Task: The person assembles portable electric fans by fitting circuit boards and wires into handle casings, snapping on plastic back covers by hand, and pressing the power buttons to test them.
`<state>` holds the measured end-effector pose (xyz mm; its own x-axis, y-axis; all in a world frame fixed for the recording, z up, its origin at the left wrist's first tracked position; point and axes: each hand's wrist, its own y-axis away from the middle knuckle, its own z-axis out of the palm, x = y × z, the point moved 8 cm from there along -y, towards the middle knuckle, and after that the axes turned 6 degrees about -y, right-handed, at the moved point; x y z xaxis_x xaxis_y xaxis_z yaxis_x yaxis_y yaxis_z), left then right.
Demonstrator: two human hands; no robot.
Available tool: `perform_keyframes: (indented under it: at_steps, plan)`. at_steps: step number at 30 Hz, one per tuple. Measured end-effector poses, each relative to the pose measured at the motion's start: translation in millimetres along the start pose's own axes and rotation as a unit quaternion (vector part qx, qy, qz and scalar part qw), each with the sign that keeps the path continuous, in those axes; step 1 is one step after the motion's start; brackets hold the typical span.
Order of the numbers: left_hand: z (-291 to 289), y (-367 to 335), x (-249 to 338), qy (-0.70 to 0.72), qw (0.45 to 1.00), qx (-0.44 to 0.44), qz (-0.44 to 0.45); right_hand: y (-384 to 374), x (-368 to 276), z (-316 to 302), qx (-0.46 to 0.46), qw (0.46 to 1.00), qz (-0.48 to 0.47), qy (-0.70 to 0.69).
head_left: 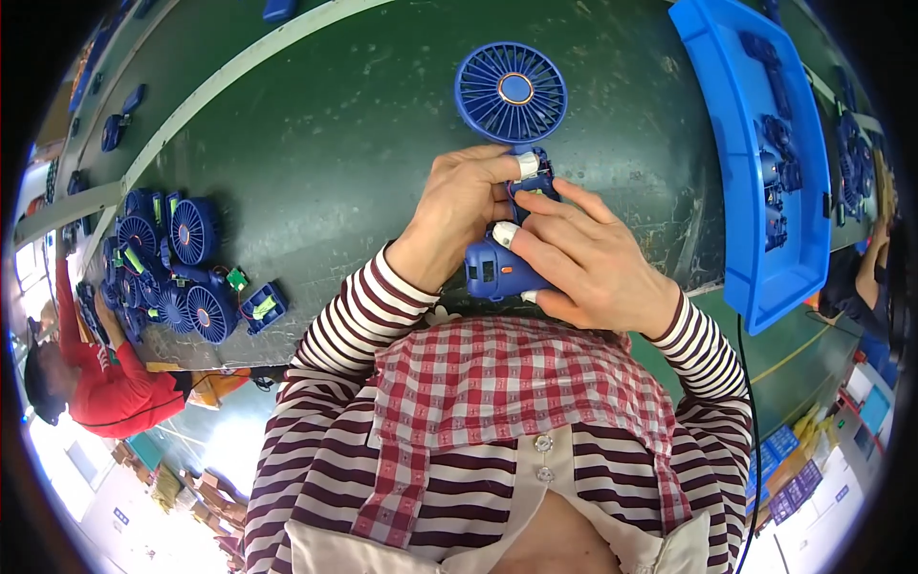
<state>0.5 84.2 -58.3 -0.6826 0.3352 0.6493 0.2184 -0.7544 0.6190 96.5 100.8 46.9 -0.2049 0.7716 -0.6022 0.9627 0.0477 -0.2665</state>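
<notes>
A blue handheld fan lies on the green table, its round slatted head (488, 103) pointing away from me. Its handle (545, 182) is uncovered, and small inner parts and thin wires show there. My left hand (461, 198) grips the handle from the left, thumb and fingers closed around it near the neck. In my right hand (593, 253) a blue casing piece (486, 273) with a small orange button is held just below the handle, while some fingertips touch the handle. White covers wrap several of my fingertips. My fingers partly hide the inner parts.
Several fans (172, 277) with exposed handles are piled at the left, beside an open blue casing (265, 308) and a small green circuit board (237, 278). A long blue tray (703, 57) with dark parts stands at right. A person in red (120, 387) works at far left.
</notes>
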Motion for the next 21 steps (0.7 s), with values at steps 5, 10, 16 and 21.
perform_keyframes:
  at_steps: [5,10,16,21]
  plan:
    - [3,0,0,-0.023,1.0,-0.002,-0.002,1,2,5,-0.031,0.999,0.007,0.01]
    - [2,-1,-8,-0.057,0.998,0.001,-0.018,-5,-4,9,-0.107,0.994,0.011,0.035]
    - [4,0,-5,-0.103,0.995,0.011,-0.005,-5,-4,18,-0.183,0.982,0.018,0.05]
    - [15,2,-4,-0.128,0.991,-0.03,-0.017,-6,-7,20,-0.21,0.976,0.018,0.061]
